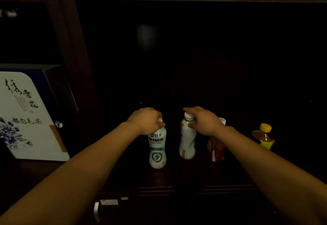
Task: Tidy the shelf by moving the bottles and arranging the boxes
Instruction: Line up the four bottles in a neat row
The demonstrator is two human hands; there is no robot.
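Left hand [144, 121]: grip closing round neck of white electrolyte-drink bottle [157, 149], standing upright on the dark shelf [177, 180]
Right hand [203, 120]: grip clamping neck of white-capped bottle [187, 139]
Handling: probably smooth plastic, slippery; necks seem safest

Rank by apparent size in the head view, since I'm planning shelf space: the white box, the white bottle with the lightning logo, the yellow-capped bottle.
1. White box, though it sits nearest the camera.
2. White bottle.
3. Yellow-capped bottle.
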